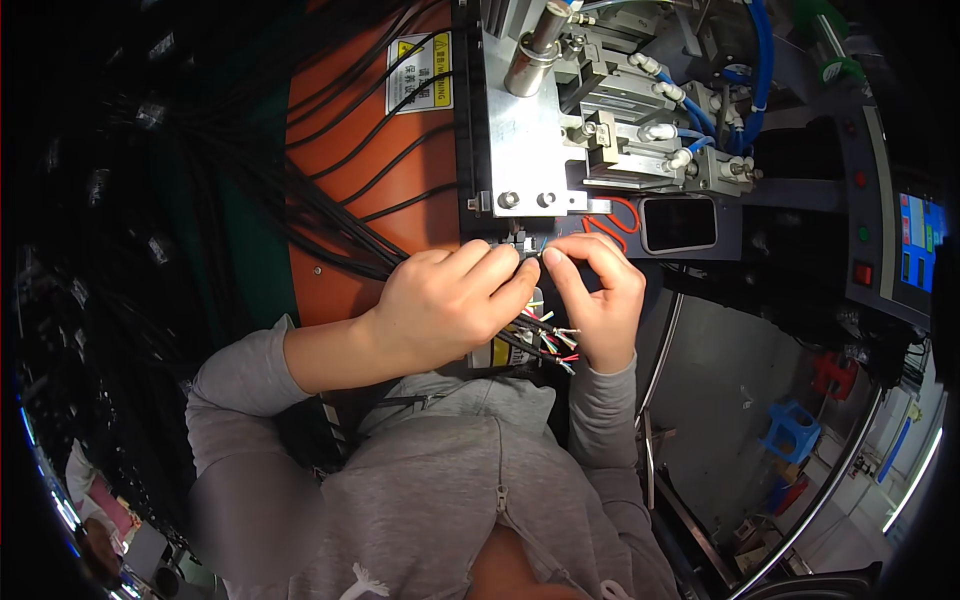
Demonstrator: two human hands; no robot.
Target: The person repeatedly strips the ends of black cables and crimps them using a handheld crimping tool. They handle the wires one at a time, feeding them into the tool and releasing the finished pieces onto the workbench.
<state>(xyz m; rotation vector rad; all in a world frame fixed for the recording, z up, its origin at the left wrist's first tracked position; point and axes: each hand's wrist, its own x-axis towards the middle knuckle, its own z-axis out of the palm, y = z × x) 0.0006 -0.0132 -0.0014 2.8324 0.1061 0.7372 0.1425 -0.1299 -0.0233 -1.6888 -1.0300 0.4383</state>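
Observation:
My left hand reaches in from the left, its fingers closed on a black cable whose end is mostly covered by the fingertips. Close against it, my right hand pinches a thin wire between thumb and forefinger. The fingertips of both hands nearly touch, just in front of the small metal fixture at the machine's front edge. Below them, several black cable ends with bared white, red and green wires stick out toward my right wrist.
A metal press machine with air cylinders and blue hoses stands ahead. Black cables cross the orange surface on the left. A phone lies beside a red cord. The control panel is at right; a blue stool stands on the floor.

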